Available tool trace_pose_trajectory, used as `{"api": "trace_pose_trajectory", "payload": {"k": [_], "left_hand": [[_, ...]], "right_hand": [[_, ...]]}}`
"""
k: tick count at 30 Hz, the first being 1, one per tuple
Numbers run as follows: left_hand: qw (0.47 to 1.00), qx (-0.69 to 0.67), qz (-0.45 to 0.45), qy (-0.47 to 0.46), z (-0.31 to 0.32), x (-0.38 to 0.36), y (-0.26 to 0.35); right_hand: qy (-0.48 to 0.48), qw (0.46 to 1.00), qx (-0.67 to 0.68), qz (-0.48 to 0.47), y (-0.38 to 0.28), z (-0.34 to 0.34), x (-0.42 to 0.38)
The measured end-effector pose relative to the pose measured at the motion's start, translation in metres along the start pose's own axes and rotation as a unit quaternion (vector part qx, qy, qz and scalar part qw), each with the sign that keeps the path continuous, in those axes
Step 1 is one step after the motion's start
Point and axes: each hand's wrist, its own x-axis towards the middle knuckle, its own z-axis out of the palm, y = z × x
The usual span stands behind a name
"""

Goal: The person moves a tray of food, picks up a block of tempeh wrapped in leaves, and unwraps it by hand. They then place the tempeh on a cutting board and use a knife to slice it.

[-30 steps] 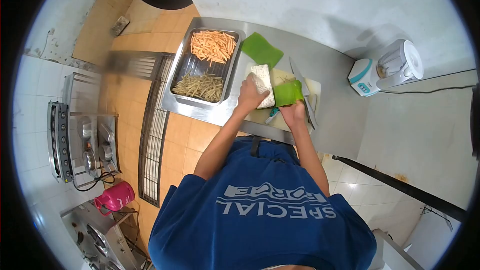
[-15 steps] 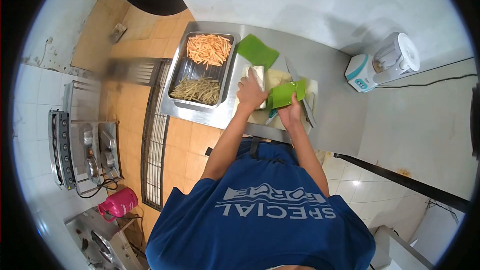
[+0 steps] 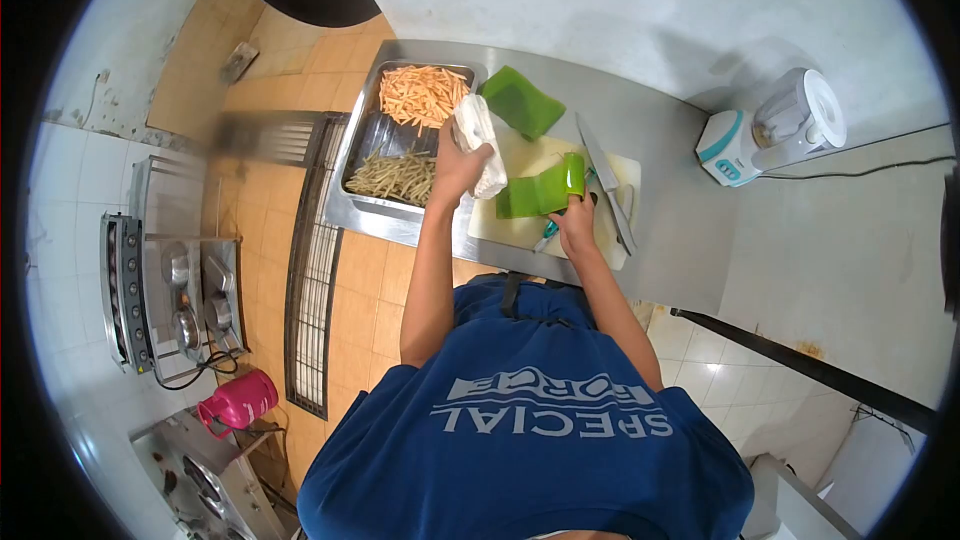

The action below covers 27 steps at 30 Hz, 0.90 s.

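Note:
In the head view, my left hand (image 3: 459, 166) is closed around a white folded cloth (image 3: 480, 145), raised beside the metal tray (image 3: 392, 204). My right hand (image 3: 575, 225) grips one end of a glossy green leaf piece (image 3: 536, 192), likely banana leaf, which curls up at that end. The leaf lies over a pale cutting board (image 3: 500, 230). Another green leaf piece (image 3: 522, 103) rests on the steel table behind the board. A large knife (image 3: 598, 152) lies along the board's right side, and a second blade (image 3: 618, 220) is below it. A turquoise-handled tool (image 3: 546, 236) is partly hidden by the leaf.
Orange strips (image 3: 422, 94) and greenish-brown strips (image 3: 390, 178) sit in the tray at the left of the steel table (image 3: 680, 180). A blender (image 3: 765, 130) stands by the wall at right. A pink gas cylinder (image 3: 238, 400) is on the lower left.
My left hand has lifted the white cloth off the board and moved left toward the tray. The leaf in my right hand has shifted slightly left and now lies more spread out.

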Motion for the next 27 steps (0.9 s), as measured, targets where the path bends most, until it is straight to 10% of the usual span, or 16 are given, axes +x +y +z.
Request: {"api": "trace_pose_trajectory", "payload": {"k": [9,27], "left_hand": [[0.997,0.05,0.062,0.021,0.034,-0.013,-0.017],[0.942,0.336,-0.013,0.001,0.074,-0.048,-0.02]], "right_hand": [[-0.089,0.981,0.094,0.147,0.02,-0.01,0.017],[-0.025,0.984,0.149,0.097,0.032,-0.014,0.017]]}}
